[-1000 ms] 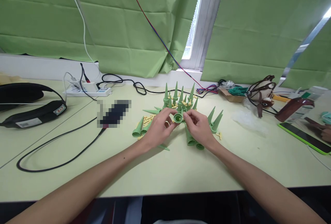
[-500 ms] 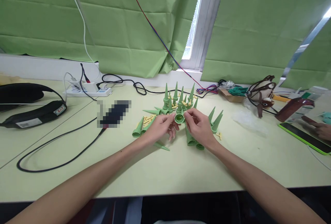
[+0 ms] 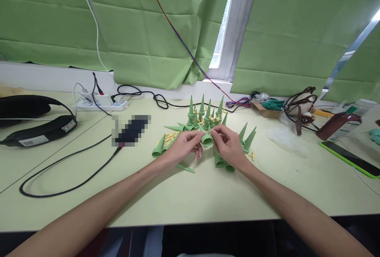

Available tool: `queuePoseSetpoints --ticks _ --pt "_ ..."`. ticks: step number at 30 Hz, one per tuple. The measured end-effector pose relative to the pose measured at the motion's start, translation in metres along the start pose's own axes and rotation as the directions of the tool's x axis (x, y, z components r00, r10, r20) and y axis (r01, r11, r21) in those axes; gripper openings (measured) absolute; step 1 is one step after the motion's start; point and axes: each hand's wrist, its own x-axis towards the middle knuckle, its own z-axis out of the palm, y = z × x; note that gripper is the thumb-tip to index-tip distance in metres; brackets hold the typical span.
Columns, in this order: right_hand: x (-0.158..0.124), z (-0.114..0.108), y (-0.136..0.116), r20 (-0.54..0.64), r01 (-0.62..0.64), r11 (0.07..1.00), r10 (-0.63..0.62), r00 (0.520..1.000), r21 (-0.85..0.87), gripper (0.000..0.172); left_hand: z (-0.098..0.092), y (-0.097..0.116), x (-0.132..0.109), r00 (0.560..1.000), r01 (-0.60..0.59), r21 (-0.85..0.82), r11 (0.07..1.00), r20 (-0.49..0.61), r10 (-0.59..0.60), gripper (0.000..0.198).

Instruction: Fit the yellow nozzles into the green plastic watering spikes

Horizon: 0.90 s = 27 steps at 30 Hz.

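Between both hands sits one green plastic cone spike (image 3: pixel 206 140), its round open end facing me. My left hand (image 3: pixel 182 148) pinches it from the left and my right hand (image 3: pixel 228 146) pinches it from the right, fingers closed on it. Right behind stands a cluster of upright green spikes (image 3: pixel 204 114). More spikes lie on the table: some at the left (image 3: pixel 159 146), some under my right hand (image 3: pixel 221 163), two at the right (image 3: pixel 247 137). Small yellow pegs (image 3: pixel 170 137) are scattered among them.
A white power strip (image 3: pixel 101 102) with black cables (image 3: pixel 59 166) lies at the left, near a black device (image 3: pixel 38 130). At the right are a green-edged phone (image 3: pixel 350 158), a brown bag (image 3: pixel 299 108) and a small box (image 3: pixel 265 108). The table's front edge (image 3: pixel 190 219) is close.
The held spike has tipped slightly and dropped a little between my fingers. My left hand's fingers have shifted closer round it. Another person's hand at the far right edge has left the view.
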Motion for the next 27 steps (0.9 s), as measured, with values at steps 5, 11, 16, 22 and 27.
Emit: queuePoseSetpoints --ticks 5,11,16,22,27 --pt "0.0 -0.001 0.0 0.019 0.001 1.0 -0.001 1.0 -0.021 0.028 -0.002 0.002 -0.003 0.997 -0.066 0.111 0.992 -0.018 0.069 0.038" --pt "0.001 -0.001 0.0 0.019 0.008 0.999 -0.007 1.0 -0.051 0.027 -0.001 0.007 -0.006 0.994 -0.086 0.2 0.976 -0.045 0.097 0.031" --pt "0.001 0.0 0.002 0.021 0.019 0.997 -0.018 1.0 -0.074 0.027 0.003 0.01 -0.007 0.987 -0.12 0.197 0.973 -0.082 0.138 0.03" --pt "0.0 0.001 0.003 0.023 0.032 0.995 -0.03 0.999 -0.092 0.026 0.004 0.011 -0.009 0.981 -0.103 0.3 0.948 -0.126 0.147 0.025" --pt "0.001 0.0 0.002 0.031 0.029 0.995 -0.026 0.999 -0.096 0.025 0.004 0.008 -0.01 0.97 -0.159 0.356 0.921 -0.119 0.213 0.023"
